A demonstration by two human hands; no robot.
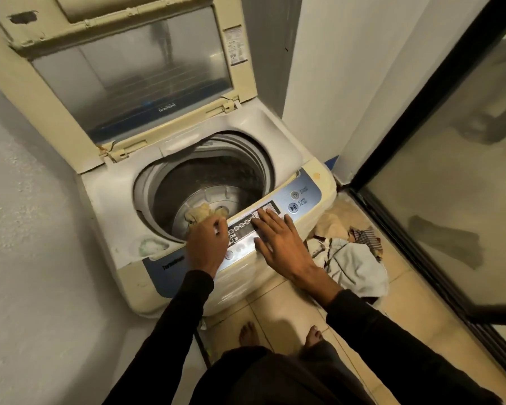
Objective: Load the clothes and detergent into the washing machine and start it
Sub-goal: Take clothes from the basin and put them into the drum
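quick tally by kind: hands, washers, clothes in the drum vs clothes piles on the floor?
Hands: 2 (left hand, right hand)
Washing machine: 1
Cloth in drum: 1
Clothes pile on floor: 1
Total: 5

Washing machine in corner, lid raised at rear. Cloth in drum. Control panel along front edge; both hands over it. Clothes pile on floor, right of machine. Glass door further right.

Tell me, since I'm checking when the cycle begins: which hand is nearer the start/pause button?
Right. The right hand lies flat on the control panel, fingertips just left of the start/pause button. The left hand is farther left, at the drum's rim.
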